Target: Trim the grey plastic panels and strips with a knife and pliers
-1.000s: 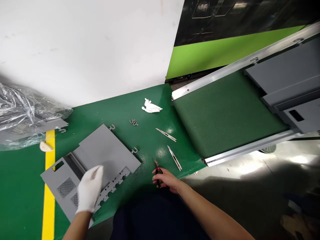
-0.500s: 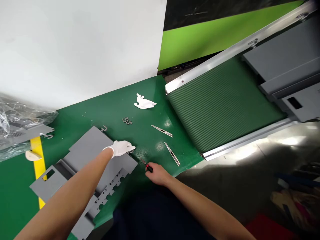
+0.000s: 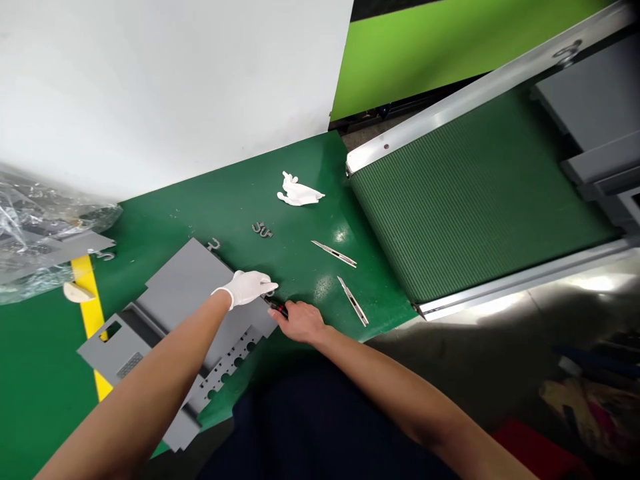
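A flat grey plastic panel (image 3: 180,293) with holes and a mesh vent lies on the green table. My left hand (image 3: 247,288), in a white glove, rests closed on the panel's right corner, pinching a small grey sprue piece at its edge. My bare right hand (image 3: 299,321) sits just to the right, closed round small red-handled cutters (image 3: 278,307) whose tip points at the spot under the gloved fingers.
Two metal blades (image 3: 334,254) (image 3: 353,301) lie on the green table (image 3: 240,207) right of my hands. Small grey offcuts (image 3: 262,231), a crumpled white glove (image 3: 299,194), a clear plastic bag (image 3: 40,233), a yellow stripe (image 3: 87,307). A conveyor belt (image 3: 470,200) runs at the right.
My left hand left the panel's lower part and reached to its right corner. My right hand slid the cutters left and up until they met the gloved fingers.
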`<state>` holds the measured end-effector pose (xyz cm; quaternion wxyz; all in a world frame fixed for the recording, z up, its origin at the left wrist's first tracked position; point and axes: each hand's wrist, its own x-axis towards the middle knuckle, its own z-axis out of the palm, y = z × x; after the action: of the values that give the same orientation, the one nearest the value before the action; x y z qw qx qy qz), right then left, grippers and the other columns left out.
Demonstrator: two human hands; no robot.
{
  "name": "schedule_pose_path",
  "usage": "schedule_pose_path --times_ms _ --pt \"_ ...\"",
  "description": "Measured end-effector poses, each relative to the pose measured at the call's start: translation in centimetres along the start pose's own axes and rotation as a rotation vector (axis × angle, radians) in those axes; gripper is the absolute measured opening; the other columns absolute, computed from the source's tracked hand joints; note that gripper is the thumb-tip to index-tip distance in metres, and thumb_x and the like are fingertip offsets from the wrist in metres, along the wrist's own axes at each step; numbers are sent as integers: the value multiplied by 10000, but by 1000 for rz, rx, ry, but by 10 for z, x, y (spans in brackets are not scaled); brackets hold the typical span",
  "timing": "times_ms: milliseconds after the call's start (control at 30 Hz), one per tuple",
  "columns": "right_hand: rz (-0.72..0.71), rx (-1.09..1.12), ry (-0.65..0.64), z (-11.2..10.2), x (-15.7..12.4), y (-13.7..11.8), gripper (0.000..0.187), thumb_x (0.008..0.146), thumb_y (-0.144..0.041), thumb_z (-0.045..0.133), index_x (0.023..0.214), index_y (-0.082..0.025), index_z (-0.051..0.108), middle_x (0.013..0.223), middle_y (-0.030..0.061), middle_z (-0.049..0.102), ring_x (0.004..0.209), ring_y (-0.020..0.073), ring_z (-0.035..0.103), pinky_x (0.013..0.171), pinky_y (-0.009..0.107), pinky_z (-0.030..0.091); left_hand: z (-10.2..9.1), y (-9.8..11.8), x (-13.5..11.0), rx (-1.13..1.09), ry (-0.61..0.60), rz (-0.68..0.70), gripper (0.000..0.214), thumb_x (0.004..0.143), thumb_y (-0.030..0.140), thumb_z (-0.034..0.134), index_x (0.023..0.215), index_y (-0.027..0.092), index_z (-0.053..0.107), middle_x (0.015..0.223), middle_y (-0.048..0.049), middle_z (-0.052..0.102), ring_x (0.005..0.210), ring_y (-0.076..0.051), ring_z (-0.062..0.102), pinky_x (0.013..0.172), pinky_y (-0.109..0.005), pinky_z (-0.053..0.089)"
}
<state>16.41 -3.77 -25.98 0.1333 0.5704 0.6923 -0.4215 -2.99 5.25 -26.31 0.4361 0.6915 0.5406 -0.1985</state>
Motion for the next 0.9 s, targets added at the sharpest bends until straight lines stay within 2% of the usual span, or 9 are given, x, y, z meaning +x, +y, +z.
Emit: schedule_pose_path --times_ms 133,400,567,733,900 --pt "-16 -25 14 1 1 -2 767 987 -775 230 1139 -179 688 1084 204 739 1031 368 724 904 501 551 -4 5 -5 10 1 10 518 937 626 373 850 238 705 1043 -70 754 1010 -305 656 1002 -475 381" --pt "-28 -43 48 2 8 -12 768 988 -785 204 1118 -199 685 1059 187 754 1013 353 730 899 492 548 -11 13 -15 26 33 -4 554 909 666 386 850 228 720 1106 -95 713 947 -295 652 964 -438 443" --pt "-22 -33 34 0 14 -12 787 991 -790 178 1104 -203 689 1056 183 767 1026 352 732 914 491 541 -8 10 -8 27 24 -4 548 907 656 405 934 231 750 1125 -102 719 957 -298 658 954 -429 460" --pt "32 6 -8 1 18 -13 788 1007 -766 144 1129 -211 691 1096 175 764 1051 337 726 895 462 551 -4 5 0 9 22 2 505 921 621 427 940 236 753 1125 -95 737 981 -301 661 985 -442 452" --pt "77 13 8 0 18 -18 837 997 -781 133 1175 -182 689 1119 204 758 1070 369 719 913 501 545 -3 1 4 -13 19 -2 495 920 630 438 930 246 750 1100 -77 751 967 -291 666 991 -441 440"
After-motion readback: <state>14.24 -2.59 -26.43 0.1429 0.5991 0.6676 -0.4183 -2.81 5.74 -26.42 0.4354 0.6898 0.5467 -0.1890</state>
